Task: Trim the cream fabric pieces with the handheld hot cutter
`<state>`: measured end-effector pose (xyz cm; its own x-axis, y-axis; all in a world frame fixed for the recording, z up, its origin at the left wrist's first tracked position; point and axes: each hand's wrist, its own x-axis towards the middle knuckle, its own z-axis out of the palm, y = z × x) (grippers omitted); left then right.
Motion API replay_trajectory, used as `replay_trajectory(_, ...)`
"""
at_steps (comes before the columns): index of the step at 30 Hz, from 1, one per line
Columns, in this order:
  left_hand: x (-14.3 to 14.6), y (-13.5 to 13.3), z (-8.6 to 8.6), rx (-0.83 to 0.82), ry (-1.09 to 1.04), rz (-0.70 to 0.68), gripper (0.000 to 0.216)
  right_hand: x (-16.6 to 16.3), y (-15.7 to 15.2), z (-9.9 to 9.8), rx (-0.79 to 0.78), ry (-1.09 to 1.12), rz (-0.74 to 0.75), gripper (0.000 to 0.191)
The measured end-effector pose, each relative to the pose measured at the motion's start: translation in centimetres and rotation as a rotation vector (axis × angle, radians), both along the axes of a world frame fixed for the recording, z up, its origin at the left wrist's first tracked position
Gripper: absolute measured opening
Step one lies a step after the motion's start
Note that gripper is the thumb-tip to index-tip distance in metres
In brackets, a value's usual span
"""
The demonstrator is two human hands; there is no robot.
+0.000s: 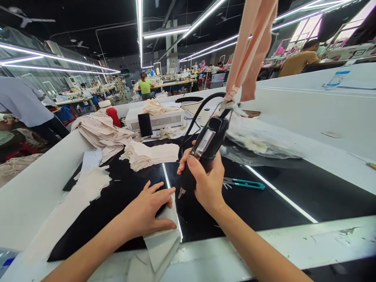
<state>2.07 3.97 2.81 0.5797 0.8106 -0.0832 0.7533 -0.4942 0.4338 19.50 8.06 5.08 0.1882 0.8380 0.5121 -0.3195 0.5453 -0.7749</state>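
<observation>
Right hand (pixel 207 184) curls round a black tool (pixel 205 143) (tip (pixel 181 192) unclear); left hand (pixel 147 209), fingers (pixel 167 193) spread, touches fabric (pixel 161 248).

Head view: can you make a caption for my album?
Right grip holding a black corded tool, left grip resting on pale fabric.

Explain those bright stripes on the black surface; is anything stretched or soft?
Head view: the white stripes look like glare from the ceiling lights on the black surface; head view: wide-angle stretching toward the edges; head view: right hand fairly crisp, distant person in green softer.
</observation>
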Motion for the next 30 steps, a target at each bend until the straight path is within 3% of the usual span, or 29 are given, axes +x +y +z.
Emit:
replay_trajectory(9,-0.4,0.1,0.2,-0.019,0.026,-0.02,0.034,-0.9,-0.4,-0.1,0.017,0.009,0.066,0.03)
replay_trajectory(30,-0.4,0.4,0.5,-0.026,0.01,-0.056,0.033,-0.9,-1.7,-0.4,-0.005,-0.068,0.04,0.025)
